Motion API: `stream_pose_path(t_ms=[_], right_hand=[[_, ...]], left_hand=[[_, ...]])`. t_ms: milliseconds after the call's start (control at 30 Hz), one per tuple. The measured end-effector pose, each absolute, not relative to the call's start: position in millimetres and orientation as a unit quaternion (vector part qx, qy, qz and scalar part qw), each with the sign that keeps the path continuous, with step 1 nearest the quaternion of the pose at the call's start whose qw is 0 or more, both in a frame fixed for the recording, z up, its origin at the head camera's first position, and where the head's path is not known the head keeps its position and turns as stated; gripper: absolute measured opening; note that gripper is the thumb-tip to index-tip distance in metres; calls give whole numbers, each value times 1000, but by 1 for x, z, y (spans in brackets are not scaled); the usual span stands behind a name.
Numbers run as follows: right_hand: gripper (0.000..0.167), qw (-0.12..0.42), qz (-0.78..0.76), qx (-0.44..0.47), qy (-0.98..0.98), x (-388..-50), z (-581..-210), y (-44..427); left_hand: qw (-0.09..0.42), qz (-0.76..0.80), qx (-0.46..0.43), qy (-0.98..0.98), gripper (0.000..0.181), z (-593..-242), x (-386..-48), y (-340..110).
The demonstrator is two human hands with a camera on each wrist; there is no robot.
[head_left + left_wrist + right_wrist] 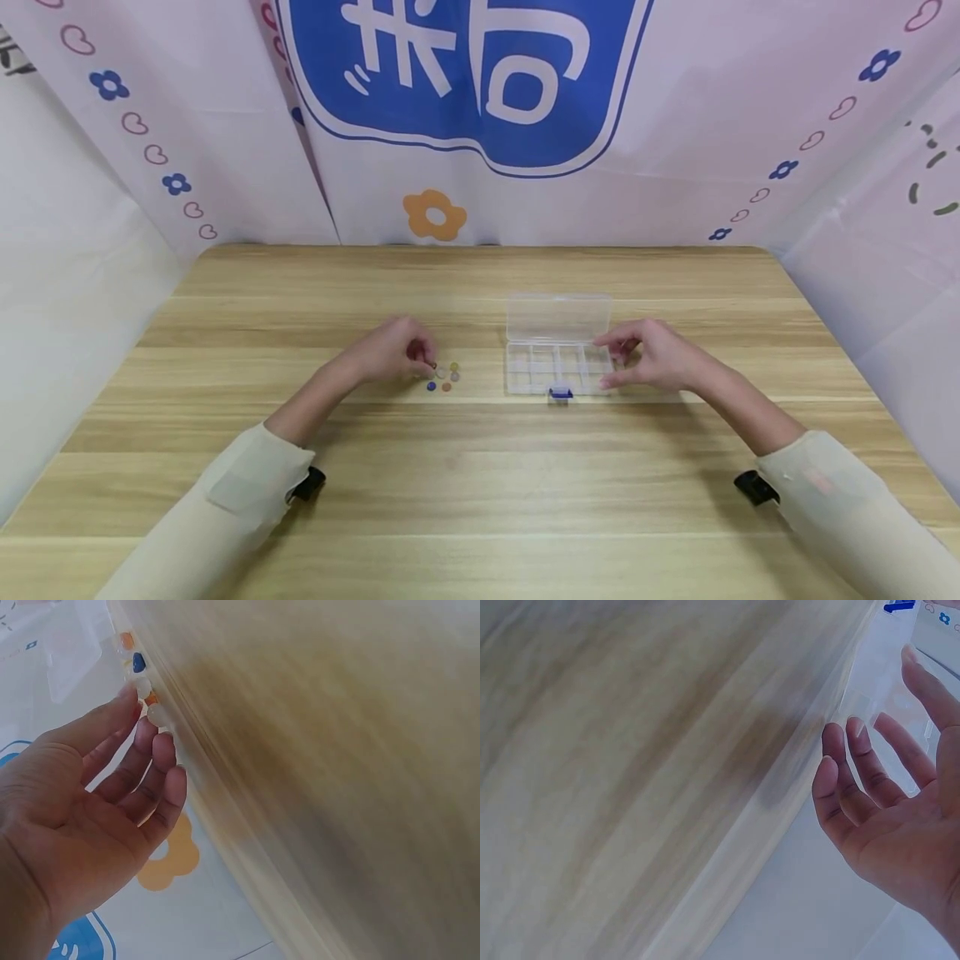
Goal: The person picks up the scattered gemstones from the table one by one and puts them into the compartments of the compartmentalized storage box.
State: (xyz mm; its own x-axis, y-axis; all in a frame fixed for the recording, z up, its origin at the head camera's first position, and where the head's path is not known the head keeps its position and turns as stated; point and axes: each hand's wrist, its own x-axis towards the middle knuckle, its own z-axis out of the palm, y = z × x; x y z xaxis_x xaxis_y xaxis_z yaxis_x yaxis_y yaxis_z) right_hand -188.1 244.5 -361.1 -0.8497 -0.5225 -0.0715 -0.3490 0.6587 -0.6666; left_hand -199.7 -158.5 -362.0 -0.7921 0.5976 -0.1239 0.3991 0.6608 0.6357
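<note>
Between thumb and index finger my left hand (393, 348) pinches a small red bead-like piece (138, 709), mostly hidden by the fingertips. Beside those fingertips, several small round pieces lie on the table, among them a blue one (431, 386), an orange one (446, 387) and a yellow one (454, 367). To the right is a clear plastic compartment box (531, 387), its lid (558, 317) raised at the back and its blue latch (560, 392) facing front. My right hand (648, 354) holds the box's right end, thumb toward the front and index finger toward the hinge.
Both hands work over a wood-grain table (480, 483). A white printed cloth (712, 108) rises behind its far edge, and more white cloth hangs at both sides. Dark straps (306, 483) show at the sleeve cuffs.
</note>
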Motion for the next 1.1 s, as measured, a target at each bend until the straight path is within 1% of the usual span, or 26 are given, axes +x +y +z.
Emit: stream_pose_path(t_ms=[100, 367, 533, 933, 1100], right_hand=[[57, 129, -333, -242, 902, -188, -361, 244], [56, 129, -334, -242, 902, -188, -361, 245], [56, 127, -334, -245, 901, -188, -362, 245], [56, 128, -326, -239, 905, -189, -363, 245], [56, 126, -323, -249, 905, -190, -361, 244]], left_hand=[[166, 294, 282, 898, 12, -363, -199, -160], [174, 278, 290, 899, 6, -362, -198, -162], [175, 283, 283, 899, 7, -360, -198, -162], [145, 299, 290, 898, 7, -354, -195, -159], [137, 303, 279, 901, 6, -350, -194, -156]])
